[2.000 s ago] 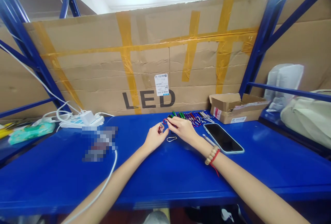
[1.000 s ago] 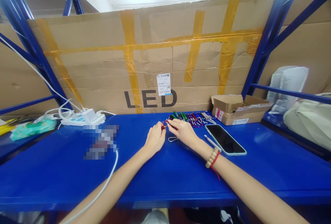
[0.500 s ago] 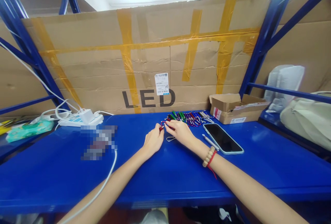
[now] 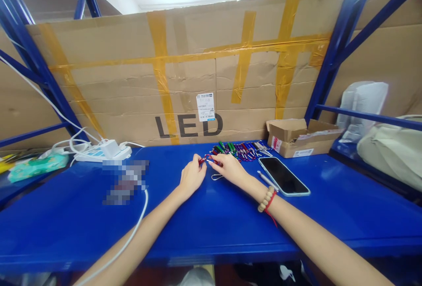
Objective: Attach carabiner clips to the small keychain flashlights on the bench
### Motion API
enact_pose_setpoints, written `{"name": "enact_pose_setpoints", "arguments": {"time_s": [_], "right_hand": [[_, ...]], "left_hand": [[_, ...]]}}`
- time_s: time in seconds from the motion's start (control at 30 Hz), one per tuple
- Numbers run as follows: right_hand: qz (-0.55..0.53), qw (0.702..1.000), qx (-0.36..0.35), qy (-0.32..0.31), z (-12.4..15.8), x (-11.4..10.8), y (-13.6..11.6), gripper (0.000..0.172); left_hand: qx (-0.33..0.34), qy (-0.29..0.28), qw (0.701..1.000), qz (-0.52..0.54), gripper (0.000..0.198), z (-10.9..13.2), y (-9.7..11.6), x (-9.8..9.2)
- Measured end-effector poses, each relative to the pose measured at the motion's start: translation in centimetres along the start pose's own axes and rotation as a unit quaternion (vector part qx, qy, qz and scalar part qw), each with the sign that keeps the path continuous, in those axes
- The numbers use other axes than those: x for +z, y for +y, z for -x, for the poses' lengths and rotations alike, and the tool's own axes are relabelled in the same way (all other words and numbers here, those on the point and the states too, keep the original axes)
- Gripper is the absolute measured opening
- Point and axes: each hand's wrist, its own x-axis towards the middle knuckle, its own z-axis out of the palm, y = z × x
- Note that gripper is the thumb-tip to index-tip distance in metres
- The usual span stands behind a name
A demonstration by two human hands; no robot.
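Observation:
My left hand (image 4: pixel 193 176) is closed, its thumb and fingers pinching a small red metal tube (image 4: pixel 201 161). Facing it, my right hand (image 4: pixel 230 167) is also closed, on a thin red clip (image 4: pixel 214 161) that looks like a carabiner. A curved red part spans the short gap between the fingertips; whether it joins both pieces I cannot tell. Just under my right fingers a silver wire loop (image 4: pixel 216 177) rests on the blue tabletop. Behind the hands lies a pile of small coloured metal tubes and clips (image 4: pixel 242 150), green, red, blue and silver.
To the right are a phone (image 4: pixel 285 176), a silver pen-like tool (image 4: pixel 266 179) and an opened carton (image 4: pixel 301 138). A power strip (image 4: pixel 102 152) with white cables stands at the left. A white cable (image 4: pixel 143 215) crosses above my left forearm. Cardboard (image 4: pixel 132 88) closes off the back.
My left hand has shifted slightly left with the red tube, widening the gap between the hands a little. My right hand has barely moved.

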Motion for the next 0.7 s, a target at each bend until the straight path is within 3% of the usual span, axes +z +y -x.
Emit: {"name": "enact_pose_setpoints", "arguments": {"time_s": [0.23,0.43,0.57,0.7], "right_hand": [[-0.169,0.985,0.008,-0.026,-0.1,1.4,1.0,0.042],[-0.257,0.966,0.031,-0.022,-0.3,0.8,0.2,0.029],[-0.285,0.952,0.095,0.065,-1.1,-0.9,0.9,0.030],[-0.313,0.899,0.184,0.245,-1.7,-3.6,4.2,0.035]], "left_hand": [[0.050,0.003,0.999,0.003,0.011,-0.4,-0.8,0.5],[0.082,0.026,0.994,0.060,0.010,-0.5,-0.9,0.8],[0.064,0.054,0.993,0.080,0.016,-0.7,-1.0,0.7],[0.053,0.049,0.994,0.088,0.012,-0.8,-1.1,0.8]]}}
